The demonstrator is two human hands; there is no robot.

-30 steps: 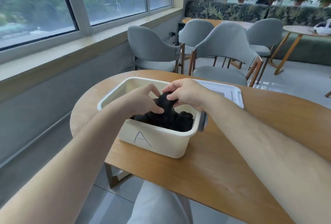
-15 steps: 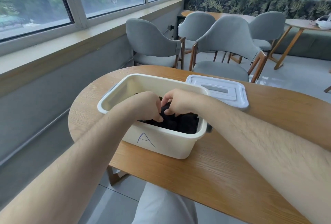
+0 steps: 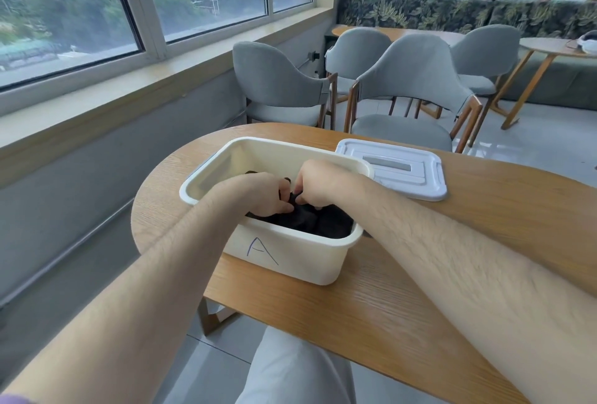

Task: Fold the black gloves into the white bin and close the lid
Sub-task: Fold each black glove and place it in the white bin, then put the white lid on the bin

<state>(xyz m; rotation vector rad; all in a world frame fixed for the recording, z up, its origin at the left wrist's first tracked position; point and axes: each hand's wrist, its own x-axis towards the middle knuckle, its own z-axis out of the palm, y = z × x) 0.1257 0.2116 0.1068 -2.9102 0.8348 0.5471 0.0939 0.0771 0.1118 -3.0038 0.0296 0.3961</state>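
Observation:
A white bin [image 3: 290,256] marked with a letter A stands on the wooden table [image 3: 371,306]. Black gloves [image 3: 318,219] lie bunched inside it, filling its near half. Both of my hands are down inside the bin, close together. My left hand [image 3: 261,193] has its fingers curled onto the black fabric. My right hand [image 3: 318,182] pinches the same fabric from the other side. The bin's white lid [image 3: 395,171] lies flat on the table just behind and to the right of the bin.
Grey chairs [image 3: 407,87] stand beyond the table's far edge. A window sill [image 3: 129,90] and wall run along the left. The table's rounded left end [image 3: 142,209] is close to the bin.
My hands have gone down from above the rim into the bin, pushing the black gloves lower. The view has tilted so the lid shows fully.

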